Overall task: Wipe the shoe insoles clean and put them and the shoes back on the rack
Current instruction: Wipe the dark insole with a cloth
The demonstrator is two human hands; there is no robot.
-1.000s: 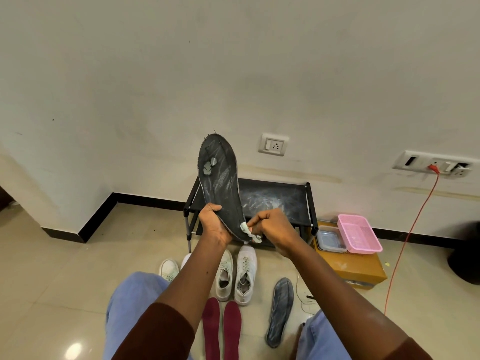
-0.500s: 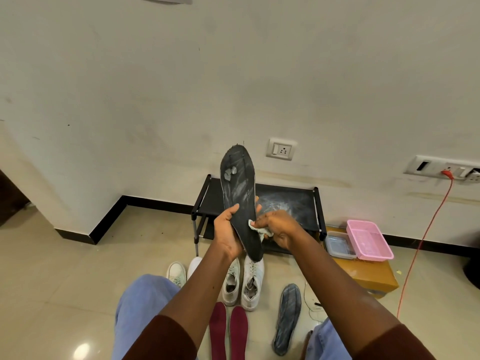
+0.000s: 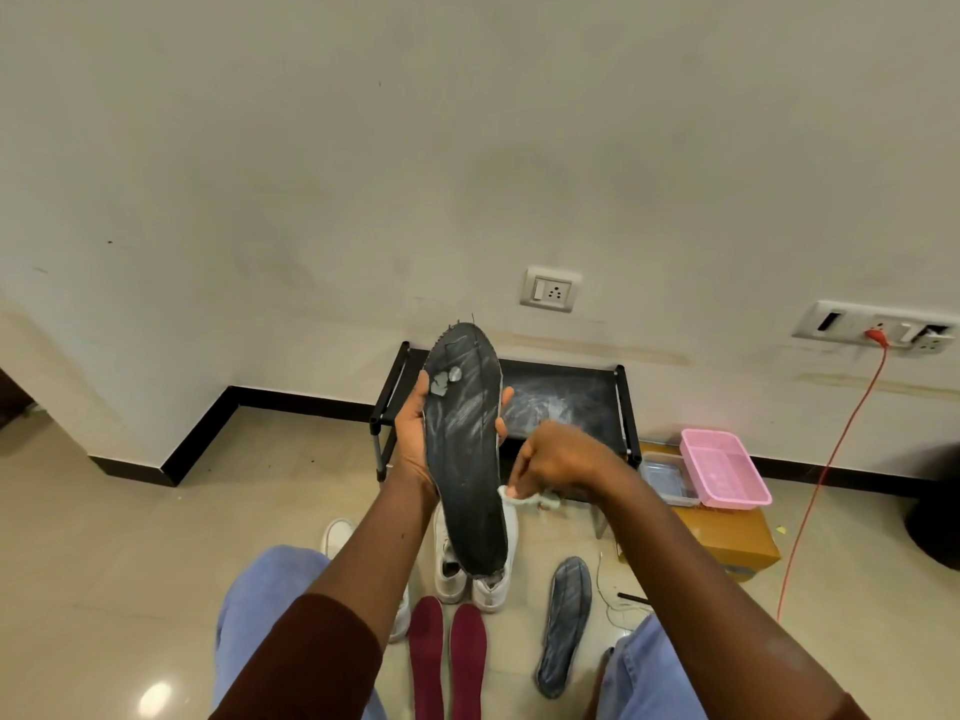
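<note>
Most of the shot is just pale wall (image 3: 311,200) and shiny beige floor (image 3: 130,511). The black shoe rack (image 3: 571,402) stands against the wall. Its top shelf has whitish smears, and the lower part is blocked by the hands, so I can't tell what's down there.

To the right of the rack is a cardboard box (image 3: 727,537) with a pink basket (image 3: 724,467) and a clear tub (image 3: 665,478) on top, the basket overlapping the tub's edge.

The black insole (image 3: 465,459) is held upright in the air in front of the rack, toe end up, with a couple of grey patches near the top. On the floor near the person's right knee there's a grey insole (image 3: 566,621), plus a pair of maroon insoles (image 3: 426,662) cut off by the bottom edge.

The white shoes (image 3: 449,584) sit on the floor, half hidden behind the black insole. Another white toe (image 3: 337,532) pokes out by the left knee, the rest covered.

The left hand (image 3: 413,439) is wrapped around the insole, thumb on the left edge and fingertips peeking out on the right. The right hand (image 3: 556,459) is curled tight on a small white cloth (image 3: 524,498) right at the insole's right edge. Most of the cloth is buried under the fingers.
</note>
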